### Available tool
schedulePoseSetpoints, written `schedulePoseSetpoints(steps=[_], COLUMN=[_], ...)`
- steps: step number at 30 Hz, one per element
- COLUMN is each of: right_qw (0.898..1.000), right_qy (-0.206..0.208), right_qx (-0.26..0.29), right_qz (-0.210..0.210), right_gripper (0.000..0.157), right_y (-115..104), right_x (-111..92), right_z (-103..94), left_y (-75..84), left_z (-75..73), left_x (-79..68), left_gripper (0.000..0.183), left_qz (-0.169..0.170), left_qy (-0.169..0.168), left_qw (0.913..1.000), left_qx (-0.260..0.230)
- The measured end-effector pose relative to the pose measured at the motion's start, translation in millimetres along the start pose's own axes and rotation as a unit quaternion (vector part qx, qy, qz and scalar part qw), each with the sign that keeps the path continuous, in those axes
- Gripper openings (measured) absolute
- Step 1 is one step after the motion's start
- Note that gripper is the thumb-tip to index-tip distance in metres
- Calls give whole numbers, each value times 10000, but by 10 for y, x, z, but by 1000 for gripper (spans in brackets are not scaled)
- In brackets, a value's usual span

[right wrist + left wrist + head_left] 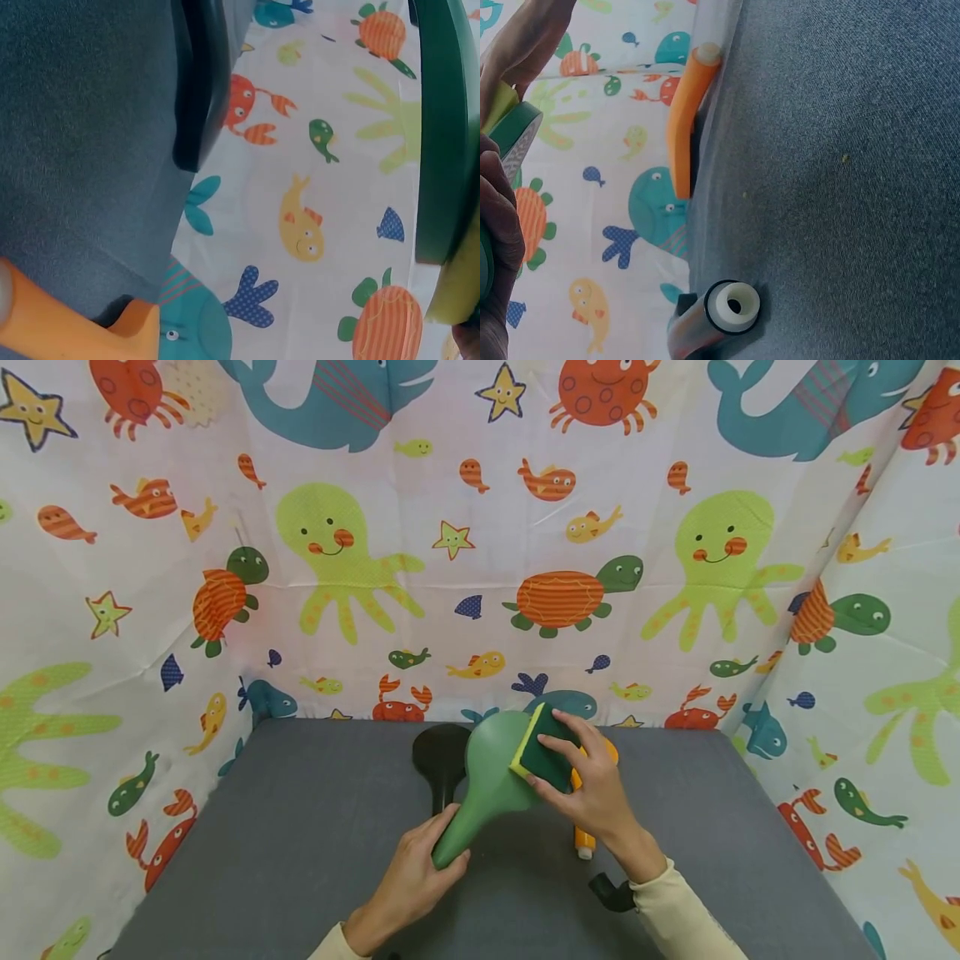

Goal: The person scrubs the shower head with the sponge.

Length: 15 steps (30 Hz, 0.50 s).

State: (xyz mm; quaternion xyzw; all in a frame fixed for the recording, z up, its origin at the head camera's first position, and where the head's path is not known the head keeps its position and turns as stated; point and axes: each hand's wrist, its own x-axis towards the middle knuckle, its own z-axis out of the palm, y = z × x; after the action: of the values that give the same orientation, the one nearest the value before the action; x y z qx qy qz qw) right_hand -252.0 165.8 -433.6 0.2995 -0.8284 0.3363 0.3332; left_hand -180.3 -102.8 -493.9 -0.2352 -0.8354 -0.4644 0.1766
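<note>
In the head view, the left hand [416,864], low in the centre, grips the handle of a green shower head [495,760] just right of the frame's middle. The right hand [596,781] pinches a green-and-yellow sponge [551,752] against its right side. On the grey counter [322,827], a black shower head [441,756] lies left, an orange handle [585,839] right, and a bent black piece [611,893] lower right.

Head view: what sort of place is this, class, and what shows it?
Probably a makeshift tabletop set rather than a bathroom: a sea-creature curtain hangs on three sides of a grey work surface, with a green shower head and a sponge held above it.
</note>
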Motion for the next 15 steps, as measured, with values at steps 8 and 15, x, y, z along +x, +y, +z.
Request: schedulePoseSetpoints(steps=[8,15], right_qw=[9993,9976], right_qy=[-160,-130], right_qx=[-152,-231], right_qz=[-315,-638], right_gripper=[52,52], right_y=[-83,-172], right_x=[-33,-81], right_z=[84,159], left_y=[26,33], left_z=[42,96], left_x=[53,120], left_gripper=[60,58], left_qz=[-386,-490], left_qy=[-64,-16], left_qw=[9992,9987], left_qx=[46,103])
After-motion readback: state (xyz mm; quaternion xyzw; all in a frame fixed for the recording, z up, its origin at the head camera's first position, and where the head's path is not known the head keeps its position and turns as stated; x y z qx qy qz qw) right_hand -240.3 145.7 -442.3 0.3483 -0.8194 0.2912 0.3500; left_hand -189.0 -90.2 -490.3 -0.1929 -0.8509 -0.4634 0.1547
